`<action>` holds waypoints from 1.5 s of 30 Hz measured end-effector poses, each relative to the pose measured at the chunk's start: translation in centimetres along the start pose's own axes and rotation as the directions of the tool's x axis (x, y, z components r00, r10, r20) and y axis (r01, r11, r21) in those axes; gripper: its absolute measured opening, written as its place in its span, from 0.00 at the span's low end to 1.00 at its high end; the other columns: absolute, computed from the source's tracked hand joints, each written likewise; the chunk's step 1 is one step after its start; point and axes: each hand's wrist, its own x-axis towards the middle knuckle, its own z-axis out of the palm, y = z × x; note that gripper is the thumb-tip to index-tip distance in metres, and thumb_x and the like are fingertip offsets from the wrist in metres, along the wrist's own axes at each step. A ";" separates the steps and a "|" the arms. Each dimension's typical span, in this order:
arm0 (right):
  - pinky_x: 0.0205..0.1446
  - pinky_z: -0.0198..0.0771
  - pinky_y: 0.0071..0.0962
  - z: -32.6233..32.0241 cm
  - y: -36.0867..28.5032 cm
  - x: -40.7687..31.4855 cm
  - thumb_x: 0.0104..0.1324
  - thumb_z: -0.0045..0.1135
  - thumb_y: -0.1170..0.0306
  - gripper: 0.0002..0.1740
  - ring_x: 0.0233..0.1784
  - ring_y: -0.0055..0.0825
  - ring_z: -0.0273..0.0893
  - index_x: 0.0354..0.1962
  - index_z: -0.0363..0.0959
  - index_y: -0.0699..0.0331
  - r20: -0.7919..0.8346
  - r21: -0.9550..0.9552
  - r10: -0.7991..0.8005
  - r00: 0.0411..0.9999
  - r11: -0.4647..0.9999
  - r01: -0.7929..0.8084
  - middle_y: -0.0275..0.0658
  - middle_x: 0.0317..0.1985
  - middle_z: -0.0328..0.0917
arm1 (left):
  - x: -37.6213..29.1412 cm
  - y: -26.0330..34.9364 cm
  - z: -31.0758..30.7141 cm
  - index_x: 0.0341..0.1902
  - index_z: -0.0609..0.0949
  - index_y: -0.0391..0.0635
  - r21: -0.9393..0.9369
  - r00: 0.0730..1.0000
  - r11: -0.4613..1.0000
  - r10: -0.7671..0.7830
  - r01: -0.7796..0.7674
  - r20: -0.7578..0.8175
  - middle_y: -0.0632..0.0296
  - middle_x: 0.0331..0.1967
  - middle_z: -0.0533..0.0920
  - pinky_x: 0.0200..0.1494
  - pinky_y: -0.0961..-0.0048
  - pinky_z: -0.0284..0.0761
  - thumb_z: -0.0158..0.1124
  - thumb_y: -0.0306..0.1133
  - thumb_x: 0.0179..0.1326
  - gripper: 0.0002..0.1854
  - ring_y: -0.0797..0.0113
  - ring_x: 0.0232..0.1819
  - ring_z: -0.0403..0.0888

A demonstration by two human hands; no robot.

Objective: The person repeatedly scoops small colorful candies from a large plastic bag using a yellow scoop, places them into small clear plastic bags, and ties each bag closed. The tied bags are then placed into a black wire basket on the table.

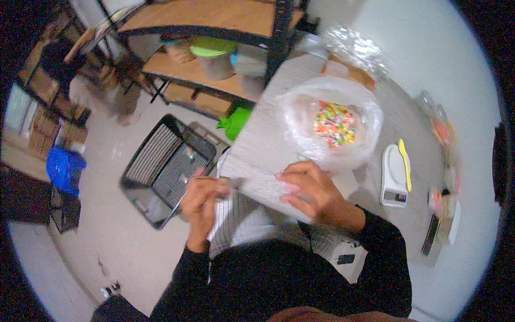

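Observation:
My left hand [202,199] is raised past the table's near left corner, its fingers bent together; a small greyish shape at the fingertips is too blurred to name. Over the table's near edge is my right hand [312,191], fingers curled, with a pale pinkish patch below them that I cannot make out. Just beyond it stands a wide round container lined with clear plastic [291,116]. Small multicoloured pieces, apparently wrapped sweets [334,124], lie inside. To its right sits a white kitchen scale [391,177], with a yellow flat utensil [404,165] along its right side.
A black slatted plastic basket [147,169] stands at the table's left. Behind are wooden shelves [193,72] with tubs and a green bag [237,122] below. Crumpled clear plastic [356,48] lies at the table's back; jars [428,100] and packets line its right edge. Farther left is a blue bag [64,169].

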 end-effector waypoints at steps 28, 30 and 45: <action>0.51 0.65 0.40 -6.0 7.0 -13.3 0.45 0.71 0.60 0.22 0.45 0.40 0.72 0.39 0.79 0.59 -0.087 -0.314 -0.011 0.996 0.949 -0.017 0.39 0.40 0.77 | 1.5 8.1 11.6 0.45 0.82 0.48 0.056 0.842 0.921 0.326 -0.385 0.431 0.59 0.46 0.81 0.71 0.41 0.52 0.72 0.32 0.50 0.17 0.57 0.54 0.78; 0.53 0.64 0.41 -6.0 6.9 -13.3 0.44 0.71 0.61 0.23 0.47 0.41 0.71 0.39 0.79 0.59 -0.059 -0.279 0.037 0.998 0.959 -0.052 0.39 0.42 0.76 | 0.9 9.1 12.7 0.46 0.82 0.48 -0.052 0.828 0.933 0.340 -0.355 0.445 0.59 0.48 0.80 0.72 0.40 0.50 0.73 0.35 0.50 0.18 0.57 0.55 0.76; 0.52 0.66 0.40 -5.3 8.2 -13.7 0.51 0.65 0.72 0.10 0.45 0.39 0.73 0.33 0.78 0.61 -0.009 -0.210 0.010 1.000 0.978 -0.011 0.39 0.39 0.78 | -0.9 9.4 14.8 0.44 0.83 0.49 -0.158 0.789 0.925 0.378 -0.347 0.484 0.63 0.49 0.80 0.73 0.38 0.47 0.71 0.37 0.55 0.14 0.62 0.58 0.75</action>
